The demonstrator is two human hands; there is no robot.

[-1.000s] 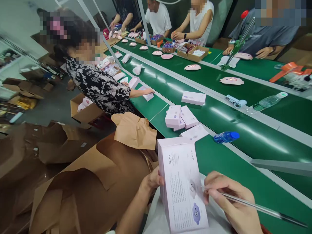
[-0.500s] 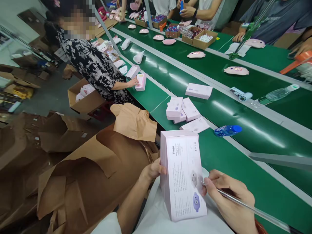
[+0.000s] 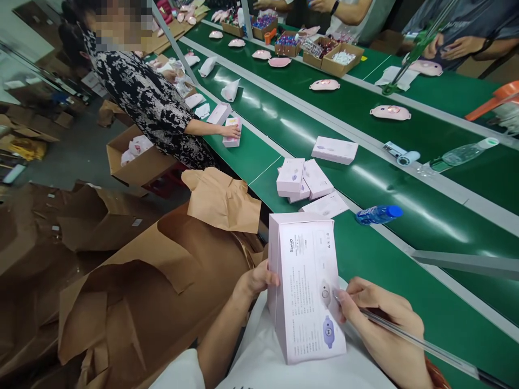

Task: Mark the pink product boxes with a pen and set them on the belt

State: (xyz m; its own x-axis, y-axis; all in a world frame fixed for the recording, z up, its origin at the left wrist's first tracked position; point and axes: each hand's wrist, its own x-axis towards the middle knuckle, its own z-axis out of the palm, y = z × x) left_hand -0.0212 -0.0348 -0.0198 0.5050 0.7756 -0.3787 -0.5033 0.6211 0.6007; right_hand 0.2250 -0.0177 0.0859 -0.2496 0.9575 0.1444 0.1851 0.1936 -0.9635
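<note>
A pale pink-white printed box (image 3: 310, 324) stands tilted in front of my body, its text and small device pictures facing me. My left hand (image 3: 259, 281) grips its left side, thumb on the edge and other fingers hidden behind. My right hand (image 3: 381, 327) is closed around a slim clear pen (image 3: 430, 348) with a dark far end. Its tip is close to the pictured grey device at the box's right edge; whether it touches cannot be made out. Beyond, several similar boxes (image 3: 292, 178) lie heaped on the green table.
Another box (image 3: 334, 150) rests on the green conveyor (image 3: 275, 124), near a blue-capped bottle (image 3: 379, 214). A clear bottle (image 3: 466, 155) lies further right. Large brown cartons (image 3: 133, 281) fill the left side. A co-worker (image 3: 150, 97) touches a box; others sit across the line.
The box and my hands keep nearly the same pose, with the pen at the box's right edge. Pink devices and the co-worker shift slightly in view; people across have moved their hands.
</note>
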